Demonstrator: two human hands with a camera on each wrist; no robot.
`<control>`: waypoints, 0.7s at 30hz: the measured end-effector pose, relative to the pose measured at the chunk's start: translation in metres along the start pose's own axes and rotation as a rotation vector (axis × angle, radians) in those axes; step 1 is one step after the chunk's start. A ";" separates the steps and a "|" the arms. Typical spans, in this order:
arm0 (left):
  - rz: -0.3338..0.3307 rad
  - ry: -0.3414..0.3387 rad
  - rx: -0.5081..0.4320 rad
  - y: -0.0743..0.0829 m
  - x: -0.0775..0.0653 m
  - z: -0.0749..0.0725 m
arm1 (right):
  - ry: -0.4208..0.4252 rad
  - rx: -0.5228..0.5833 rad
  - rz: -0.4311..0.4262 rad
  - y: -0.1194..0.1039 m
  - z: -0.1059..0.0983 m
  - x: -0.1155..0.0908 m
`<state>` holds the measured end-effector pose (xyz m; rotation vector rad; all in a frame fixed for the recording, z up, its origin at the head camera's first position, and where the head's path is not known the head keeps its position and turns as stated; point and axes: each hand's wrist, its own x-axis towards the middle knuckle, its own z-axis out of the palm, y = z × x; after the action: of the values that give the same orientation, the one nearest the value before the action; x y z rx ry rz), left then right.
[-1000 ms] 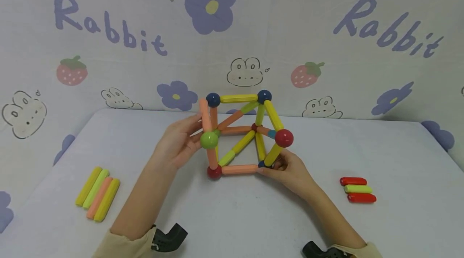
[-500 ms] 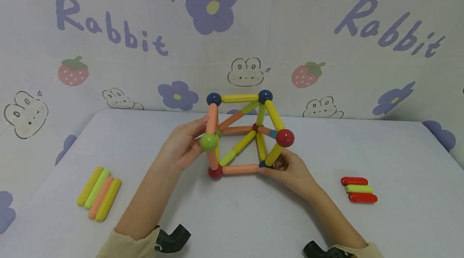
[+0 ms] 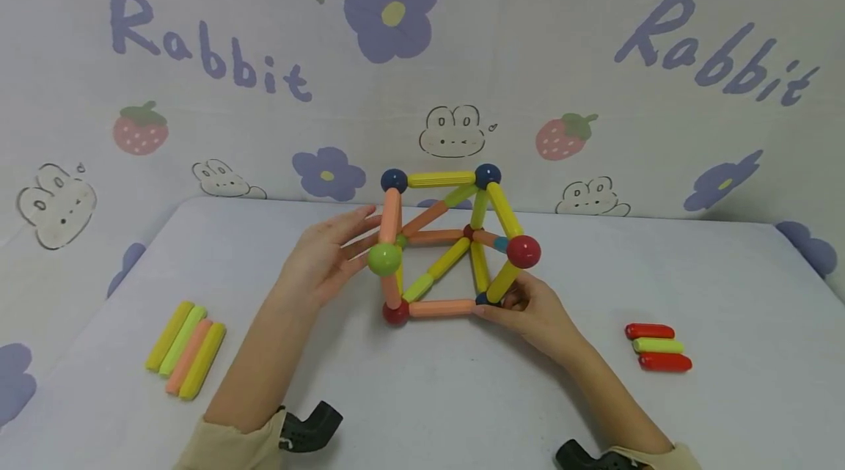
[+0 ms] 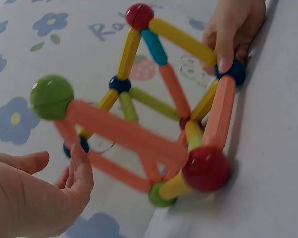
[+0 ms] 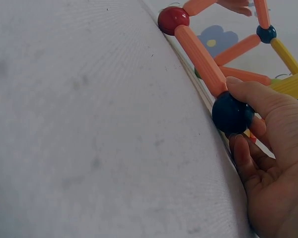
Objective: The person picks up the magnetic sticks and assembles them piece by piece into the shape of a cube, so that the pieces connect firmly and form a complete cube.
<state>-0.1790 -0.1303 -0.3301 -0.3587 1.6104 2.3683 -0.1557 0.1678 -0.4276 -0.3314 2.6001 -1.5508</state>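
A frame of magnetic rods [image 3: 441, 179] and coloured balls stands on the white table. My right hand [image 3: 541, 316] pinches the dark blue ball [image 5: 230, 114] at its near right bottom corner, thumb on one side and fingertips below. At the frame's left side, my left hand [image 3: 326, 254] is held with fingers extended and thumb apart, beside an upper orange rod [image 3: 390, 215] and the green ball [image 3: 384, 259]. That rod runs from the green ball to a dark blue ball [image 3: 394, 180]. Whether the left fingertips touch the frame I cannot tell.
Several loose rods [image 3: 185, 349], yellow, green and orange, lie side by side at the left. At the right lie two red rods [image 3: 664, 362] and a light green rod [image 3: 658, 345]. Behind the table hangs a patterned cloth [image 3: 502, 37].
The upper left orange rod, earlier apart from the back blue ball, has swung right to meet it. My left fingers have since eased off the rod. The right hand keeps its hold.
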 end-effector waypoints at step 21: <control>0.063 0.323 0.698 0.032 -0.054 -0.177 | 0.010 0.003 -0.018 0.001 0.000 0.001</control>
<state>-0.1286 -0.3108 -0.3473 -0.5556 2.4815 1.6776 -0.1565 0.1680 -0.4284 -0.3490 2.6093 -1.5660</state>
